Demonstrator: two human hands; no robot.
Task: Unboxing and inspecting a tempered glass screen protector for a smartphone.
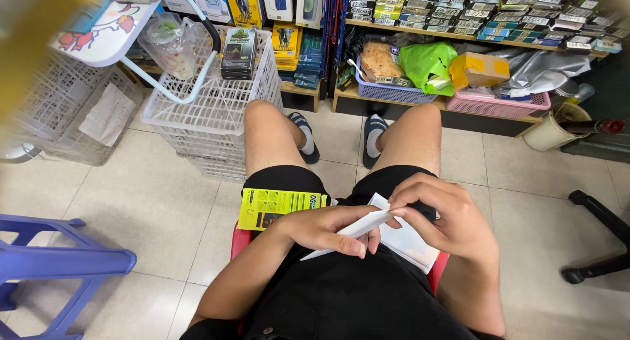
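Observation:
I sit on a red stool [240,240] with my knees apart, looking down at my lap. My left hand [328,228] grips a thin white flat sleeve [351,232] from below. My right hand [446,219] pinches the upper end of that sleeve with thumb and forefinger, over a white flat package [410,241] lying on my right thigh. A yellow-green flat box [279,207] rests on my left thigh, just left of my left wrist.
White plastic crates [210,110] with small boxes on top stand ahead left. A blue stool [52,264] is at the left. Shelves hold a blue basket [387,91], a green bag [426,64] and a pink tray [499,105]. A black chair base [600,215] stands at the right.

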